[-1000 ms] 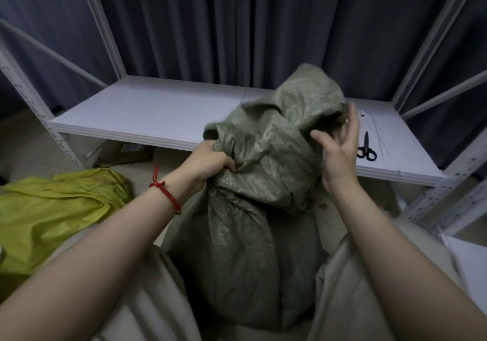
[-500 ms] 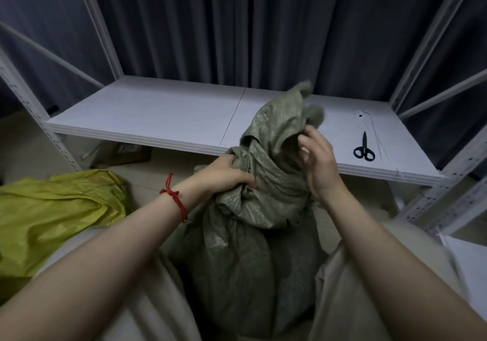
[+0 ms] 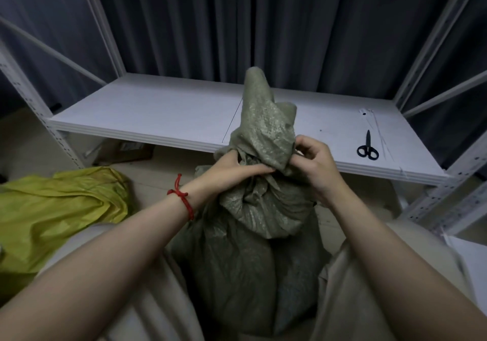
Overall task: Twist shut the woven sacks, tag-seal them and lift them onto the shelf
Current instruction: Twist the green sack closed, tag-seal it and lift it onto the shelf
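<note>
A full grey-green woven sack (image 3: 247, 269) stands on the floor between my knees. Its top is gathered into a narrow neck with the loose end (image 3: 263, 119) sticking up in front of the shelf. My left hand (image 3: 232, 172), a red cord on its wrist, is closed around the neck from the left. From the right, my right hand (image 3: 313, 164) pinches the bunched fabric just above it. The white shelf board (image 3: 158, 114) runs across behind the sack. Thin white tag ties (image 3: 374, 127) lie on its right end.
Black scissors (image 3: 367, 149) lie on the shelf's right end beside the ties. A yellow sack (image 3: 52, 209) lies slumped on the floor at left. A cardboard box (image 3: 126, 151) sits under the shelf. Grey metal uprights (image 3: 453, 190) frame both shelf ends; dark curtains hang behind.
The sack's wide open top has been gathered into a tight, upright neck. Both hands have moved closer together around it, the right one going from an open palm to a pinch.
</note>
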